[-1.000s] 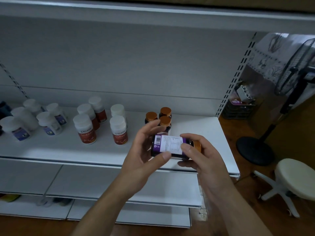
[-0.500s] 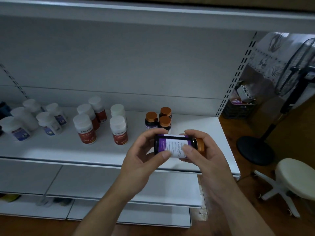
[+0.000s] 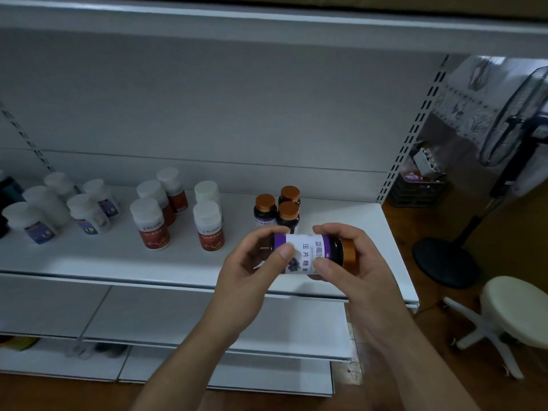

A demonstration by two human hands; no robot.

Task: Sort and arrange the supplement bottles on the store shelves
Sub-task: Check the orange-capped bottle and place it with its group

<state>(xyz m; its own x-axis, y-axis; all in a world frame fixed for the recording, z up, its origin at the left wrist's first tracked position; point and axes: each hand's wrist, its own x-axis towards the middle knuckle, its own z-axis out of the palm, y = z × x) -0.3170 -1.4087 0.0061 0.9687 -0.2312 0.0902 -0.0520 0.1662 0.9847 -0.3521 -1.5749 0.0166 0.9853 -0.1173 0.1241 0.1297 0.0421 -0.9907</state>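
Turned further, the bottle [image 3: 311, 250] lies sideways between left hand [image 3: 249, 280] and right hand [image 3: 358, 277], both grips pinching it.

held bottle [image 3: 335, 250]: dark glossy body, smooth printed label [image 3: 305, 250], copper metallic-look cap [image 3: 349, 252]. white bottles [image 3: 149, 223]: matt plastic, smooth caps. shelf [image 3: 89, 256]: smooth white painted metal. floor [image 3: 504, 232]: brown wood, slight sheen. stool seat [image 3: 516, 310]: smooth cream.

white shelf [image 3: 89, 256] | white-capped bottles [image 3: 149, 223] upright at left | three orange-capped bottles [image 3: 264, 210] clustered beside them
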